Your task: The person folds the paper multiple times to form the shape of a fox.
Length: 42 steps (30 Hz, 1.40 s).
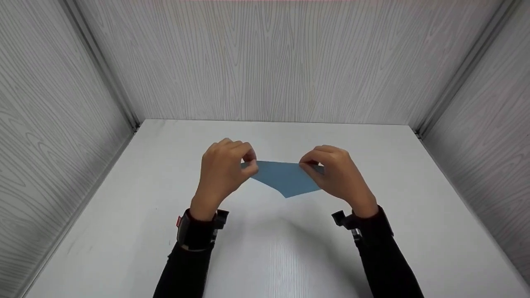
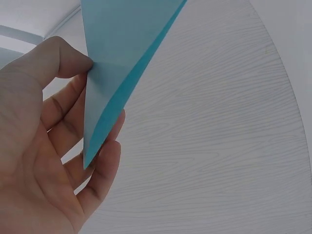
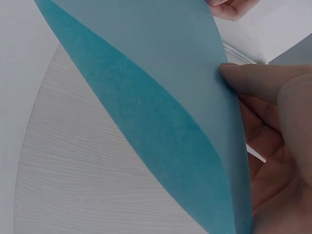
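Observation:
A folded sheet of blue paper [image 1: 281, 176] is held up between both hands, its straight upper edge running from one to the other and a pointed corner hanging down. My left hand [image 1: 225, 169] pinches the upper edge near the left end between thumb and forefinger. My right hand [image 1: 337, 171] pinches the same edge toward the right end. In the left wrist view the paper [image 2: 122, 48] narrows to a tip beside the curled fingers. The right wrist view shows the two layers of the paper [image 3: 141, 117] bowing apart along the lower side.
Below the hands lies a white tabletop [image 1: 165, 186]. A pale wood-grain panel [image 1: 265, 62] stands behind it, with similar side panels at left [image 1: 41, 124] and right [image 1: 488, 136]. Both wrists wear dark straps with small devices.

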Tool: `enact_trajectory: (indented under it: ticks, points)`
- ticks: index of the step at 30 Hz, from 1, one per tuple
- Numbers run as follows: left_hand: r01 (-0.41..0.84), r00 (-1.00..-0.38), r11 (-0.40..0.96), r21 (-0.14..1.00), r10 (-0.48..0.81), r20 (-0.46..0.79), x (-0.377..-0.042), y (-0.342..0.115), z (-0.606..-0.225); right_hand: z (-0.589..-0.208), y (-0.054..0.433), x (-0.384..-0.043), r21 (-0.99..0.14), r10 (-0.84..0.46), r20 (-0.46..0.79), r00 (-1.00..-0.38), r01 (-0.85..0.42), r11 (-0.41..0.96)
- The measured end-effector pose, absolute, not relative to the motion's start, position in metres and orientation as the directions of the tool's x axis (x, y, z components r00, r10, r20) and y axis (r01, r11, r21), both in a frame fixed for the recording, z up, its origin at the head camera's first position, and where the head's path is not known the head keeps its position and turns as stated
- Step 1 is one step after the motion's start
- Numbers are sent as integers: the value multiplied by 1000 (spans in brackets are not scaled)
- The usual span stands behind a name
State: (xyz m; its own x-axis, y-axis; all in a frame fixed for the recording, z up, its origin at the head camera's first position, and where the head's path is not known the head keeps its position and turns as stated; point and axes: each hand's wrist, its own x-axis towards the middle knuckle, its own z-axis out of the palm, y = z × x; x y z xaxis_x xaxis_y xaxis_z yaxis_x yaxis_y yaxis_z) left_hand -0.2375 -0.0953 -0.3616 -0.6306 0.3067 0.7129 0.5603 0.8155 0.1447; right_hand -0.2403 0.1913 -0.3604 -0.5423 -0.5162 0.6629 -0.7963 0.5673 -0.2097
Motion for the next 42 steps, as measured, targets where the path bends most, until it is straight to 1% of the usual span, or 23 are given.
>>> enact_trajectory:
  ticks: [7,14,21,26,31,34,37,42]
  points:
    - [527,-664,832,172,277,695,-239,-105,-360,-358,199,-241,-211,-510,657,-555,-785,582]
    - [504,-694,839,206,251,675,-240,-112,-358,-357,207,-243,-235,-485,661,-572,-772,590]
    - [493,-701,849,192,257,666,-242,-114,-359,-356,211,-244,-233,-489,650,-582,-765,601]
    - [457,-701,869,190,220,678,-245,-123,-358,-354,219,-246,-237,-466,657,-593,-749,618]
    - [429,-712,868,249,155,685,-245,-134,-355,-352,228,-247,-243,-452,662,-598,-741,626]
    - [445,-707,848,289,134,694,-245,-132,-353,-352,229,-247,-245,-453,662,-597,-743,622]
    - [486,-697,826,287,168,697,-245,-125,-353,-353,227,-247,-257,-454,648,-612,-737,625]
    - [575,-686,784,235,305,661,-245,-114,-359,-355,219,-247,-290,-473,595,-650,-722,628]
